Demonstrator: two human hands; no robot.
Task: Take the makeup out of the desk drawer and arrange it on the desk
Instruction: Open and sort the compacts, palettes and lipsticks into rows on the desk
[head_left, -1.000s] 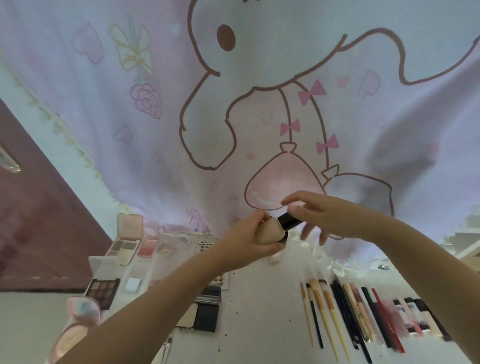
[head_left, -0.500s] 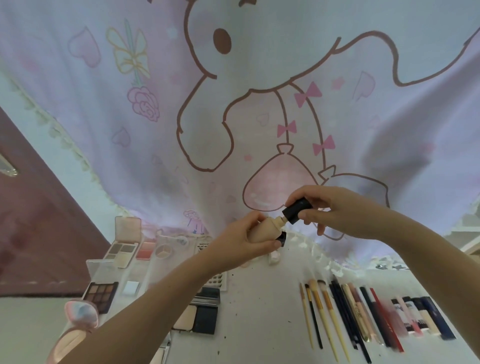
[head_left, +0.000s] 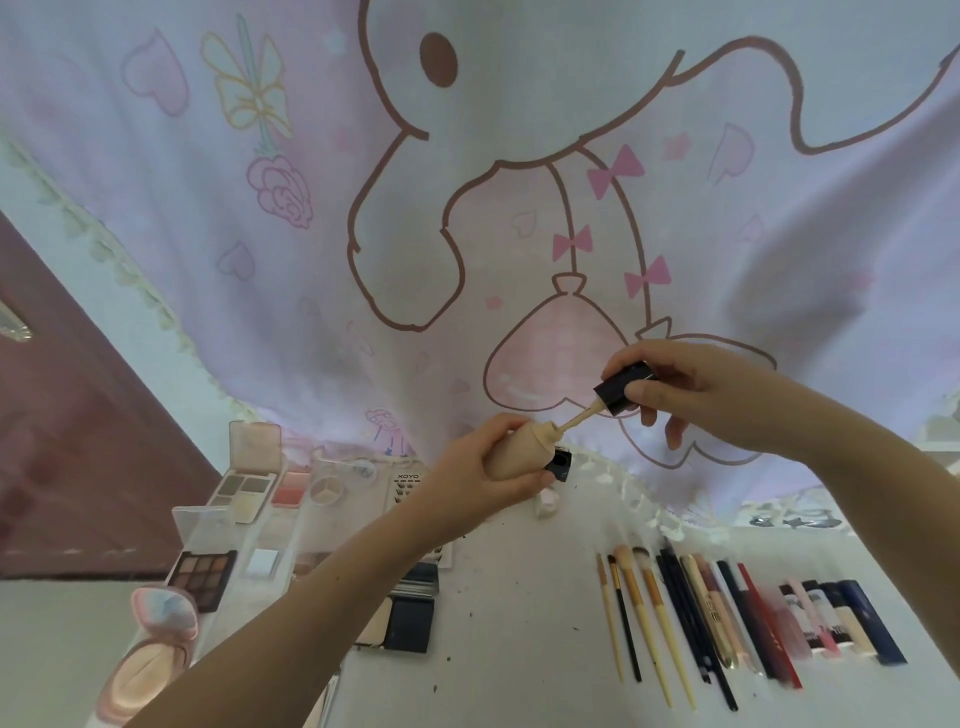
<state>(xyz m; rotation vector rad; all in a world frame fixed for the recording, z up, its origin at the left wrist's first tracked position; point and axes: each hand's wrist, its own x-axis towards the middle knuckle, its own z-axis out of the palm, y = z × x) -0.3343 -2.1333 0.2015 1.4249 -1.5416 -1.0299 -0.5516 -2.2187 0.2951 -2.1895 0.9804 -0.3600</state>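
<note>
- Beige bottle (head_left: 519, 451) of liquid foundation, held up over the white desk (head_left: 519, 597) near mid-frame; long axis slants, neck end pointing up & to the right, base hidden in the palm.
- L hand (head_left: 480, 467) wraps fingers + thumb round the bottle body.
- R hand (head_left: 691, 395) pinches the black cap (head_left: 623, 389) betw. thumb & fingers; cap is off the bottle, up-right of it.
- Beige applicator wand (head_left: 576, 418) runs from cap down-left to the bottle neck, roughly in line w/ bottle axis; can't tell if tip is inside.
- Small black item (head_left: 558, 460) just behind the bottle, partly hidden; what it is can't be told.
- Readable text: "XOYO" on a white lash card (head_left: 408, 486) at desk back. Print on the tubes at far right too blurred to read.
- Counts: 4 tan-handled brushes (head_left: 644, 623) lying side by side, right of centre; beside them a row of dark pencils & tubes (head_left: 753, 618), exact no. unclear.
- Left side: 1 open 6-pan brown eyeshadow palette (head_left: 202, 577), 1 open compact w/ raised lid (head_left: 247, 480), 1 round pink puff case (head_left: 150, 649), 1 dark powder compact (head_left: 400, 621).
- Cartoon-print pink cloth (head_left: 467, 208) hangs behind desk.
</note>
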